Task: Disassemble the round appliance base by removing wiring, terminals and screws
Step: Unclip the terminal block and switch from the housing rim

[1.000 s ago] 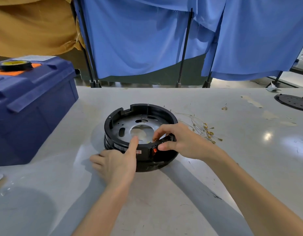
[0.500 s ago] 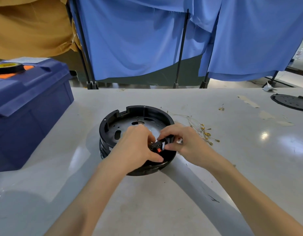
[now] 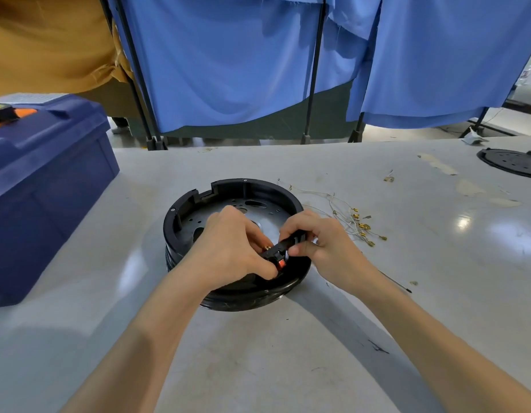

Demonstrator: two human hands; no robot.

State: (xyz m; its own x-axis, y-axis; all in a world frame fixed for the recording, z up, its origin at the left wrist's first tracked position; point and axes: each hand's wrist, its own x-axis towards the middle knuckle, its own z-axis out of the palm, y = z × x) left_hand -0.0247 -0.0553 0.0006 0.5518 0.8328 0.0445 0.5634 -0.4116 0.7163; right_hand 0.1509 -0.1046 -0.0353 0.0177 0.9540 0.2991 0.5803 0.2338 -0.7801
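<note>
Both hands, left (image 3: 228,248) and right (image 3: 327,242), pinch the black switch piece (image 3: 283,248) with curled fingers at the round base (image 3: 228,189) rim.

Both hands are in on the base (image 3: 228,186), which sits on the table (image 3: 288,338) right in front of me. My left hand (image 3: 231,248) curls over the near rim, fingers and thumb gripping the black switch block (image 3: 283,248), its red button (image 3: 280,264) facing me. My right hand (image 3: 330,242) pinches the block's other end. A brass tip (image 3: 267,247) shows by my left fingers. Loose wires (image 3: 352,222) with brass terminals lie just right of the base. A thin black rod (image 3: 397,284) lies beside my right forearm. Blue box (image 3: 49,180) on the left, black disc (image 3: 511,162) far right.
</note>
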